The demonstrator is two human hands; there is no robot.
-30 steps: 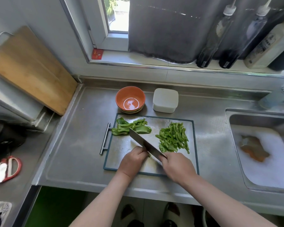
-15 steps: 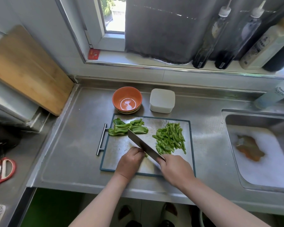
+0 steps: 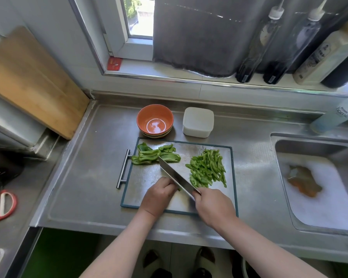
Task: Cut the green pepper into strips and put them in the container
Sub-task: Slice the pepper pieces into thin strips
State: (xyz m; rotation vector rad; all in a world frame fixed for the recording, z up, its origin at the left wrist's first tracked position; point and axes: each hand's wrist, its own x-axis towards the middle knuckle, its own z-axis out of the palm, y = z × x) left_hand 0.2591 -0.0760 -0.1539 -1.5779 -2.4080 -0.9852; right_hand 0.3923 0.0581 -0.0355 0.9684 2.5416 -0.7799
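Note:
A steel cutting board (image 3: 149,177) with a dark rim lies on the counter. Uncut green pepper pieces (image 3: 153,156) sit at its far left; a pile of cut pepper strips (image 3: 208,170) lies at its right. My right hand (image 3: 214,207) grips the handle of a knife (image 3: 176,176), its blade slanting toward the uncut pieces. My left hand (image 3: 159,194), fingers curled, holds down a small bit of pepper (image 3: 179,189) beside the blade; the hand hides most of it. An orange bowl (image 3: 155,122) and a white lidded container (image 3: 198,122) stand behind the board.
A sink (image 3: 317,189) with foamy water is at the right. A wooden board (image 3: 32,81) leans on the left wall. Bottles (image 3: 255,47) line the window sill. Red-handled scissors (image 3: 2,205) lie at the far left. The counter's front edge is just below the cutting board.
My hands and the knife stay at the same spot on the board; the blade has shifted only slightly. The camera view has drifted a little.

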